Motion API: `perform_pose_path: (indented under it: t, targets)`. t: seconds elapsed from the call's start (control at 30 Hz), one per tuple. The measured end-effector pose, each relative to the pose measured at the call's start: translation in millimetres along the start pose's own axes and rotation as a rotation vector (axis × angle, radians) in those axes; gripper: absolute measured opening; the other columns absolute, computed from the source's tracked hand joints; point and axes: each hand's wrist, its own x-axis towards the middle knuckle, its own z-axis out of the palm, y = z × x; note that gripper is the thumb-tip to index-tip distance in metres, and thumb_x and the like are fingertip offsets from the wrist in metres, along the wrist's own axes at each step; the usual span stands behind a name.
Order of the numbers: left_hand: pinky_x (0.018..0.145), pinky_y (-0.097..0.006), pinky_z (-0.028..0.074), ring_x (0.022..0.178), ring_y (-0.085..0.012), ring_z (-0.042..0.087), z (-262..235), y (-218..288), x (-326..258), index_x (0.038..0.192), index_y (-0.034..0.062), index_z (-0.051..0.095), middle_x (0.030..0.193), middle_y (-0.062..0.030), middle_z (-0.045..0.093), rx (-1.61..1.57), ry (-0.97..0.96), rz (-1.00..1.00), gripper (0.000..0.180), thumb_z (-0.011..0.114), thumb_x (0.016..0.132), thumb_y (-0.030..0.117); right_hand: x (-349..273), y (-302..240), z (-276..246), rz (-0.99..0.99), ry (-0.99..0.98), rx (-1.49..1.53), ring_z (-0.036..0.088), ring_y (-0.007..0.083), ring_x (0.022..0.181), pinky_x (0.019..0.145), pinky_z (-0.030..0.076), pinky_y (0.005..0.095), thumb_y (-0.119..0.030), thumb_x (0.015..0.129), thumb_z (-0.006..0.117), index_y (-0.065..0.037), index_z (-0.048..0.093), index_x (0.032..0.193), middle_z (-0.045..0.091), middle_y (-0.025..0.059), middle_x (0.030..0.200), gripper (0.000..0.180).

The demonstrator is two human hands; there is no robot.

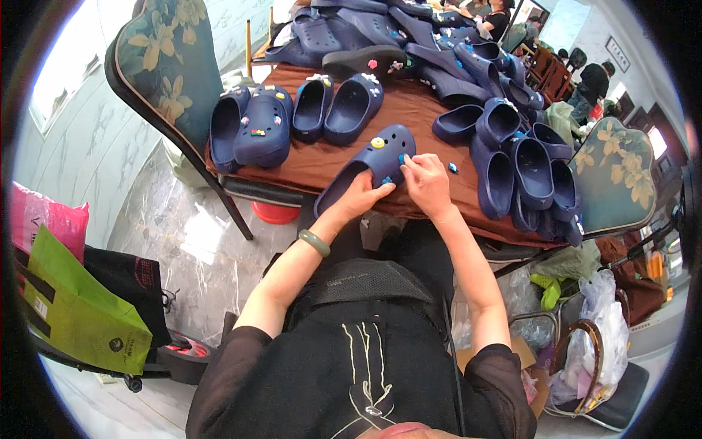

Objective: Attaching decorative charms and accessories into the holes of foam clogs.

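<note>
A navy blue clog [340, 181] with round holes lies tilted at the table's near edge, its toe pointing away to the right. My left hand [360, 194] grips its side, the fingers reaching into the foot opening. At the toe, my right hand [427, 183] pinches a small blue shoe charm [402, 159] against the upper. A yellow and white charm [378, 143] sits in the toe, and another blue charm [387, 181] shows beside my left fingertips. One loose blue charm [453, 167] rests on the brown cloth, right of my right hand.
Decorated navy clogs [263, 128] stand at the left on the brown cloth [406, 99]. More plain clogs [532, 172] crowd the right side, and a heap [351, 29] fills the back. Floral chairs [164, 66] flank the table. Bags [84, 300] stand at far left; people [594, 84] are in the background.
</note>
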Motion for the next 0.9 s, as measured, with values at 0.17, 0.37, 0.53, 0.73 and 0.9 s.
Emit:
perform_pose_path:
  t: [0.17,0.37,0.53,0.73,0.9]
  targets:
    - [0.1,-0.031,0.034,0.114,-0.0169,0.048,0,4,-2,0.125,-0.0052,0.045,0.124,-0.0091,0.052,0.013,0.004,-0.054,0.052,0.066,0.083,0.017,-9,54,4,0.296,0.14,-0.413,0.056,0.0303,0.091,0.08,0.045,0.0382,-0.017,0.083,0.061,-0.007,0.065,0.094,0.058,0.0149,0.097,0.016]
    - [0.101,-0.031,0.034,0.115,-0.0174,0.047,3,6,-3,0.126,-0.0055,0.044,0.124,-0.0098,0.052,0.011,-0.016,-0.066,0.054,0.066,0.083,0.017,-68,115,26,0.554,-0.053,-0.129,0.054,0.0339,0.093,0.081,0.045,0.0409,-0.015,0.081,0.063,-0.01,0.063,0.103,0.055,0.0172,0.097,0.022]
    - [0.1,-0.031,0.034,0.113,-0.0165,0.048,-1,6,-5,0.126,-0.0045,0.045,0.123,-0.0081,0.052,0.038,-0.014,-0.036,0.053,0.067,0.082,0.018,-66,102,11,0.588,0.056,0.097,0.061,0.0322,0.082,0.074,0.047,0.0391,-0.012,0.081,0.063,-0.004,0.062,0.107,0.062,0.0159,0.088,0.027]
    - [0.102,-0.031,0.033,0.116,-0.0164,0.047,-5,-2,-2,0.127,-0.0052,0.044,0.125,-0.0092,0.051,0.012,-0.032,-0.047,0.054,0.067,0.083,0.018,-51,87,9,0.603,0.076,0.212,0.064,0.0234,0.08,0.073,0.048,0.0342,-0.014,0.092,0.05,-0.005,0.053,0.122,0.065,0.0137,0.092,0.031]
    - [0.101,-0.031,0.033,0.115,-0.0162,0.047,-4,2,0,0.126,-0.0053,0.045,0.124,-0.0097,0.052,0.023,-0.047,-0.039,0.054,0.067,0.082,0.018,-43,85,21,0.873,0.182,1.007,0.063,0.0132,0.077,0.07,0.051,0.0264,-0.01,0.093,0.052,-0.001,0.052,0.12,0.065,0.0073,0.093,0.028]
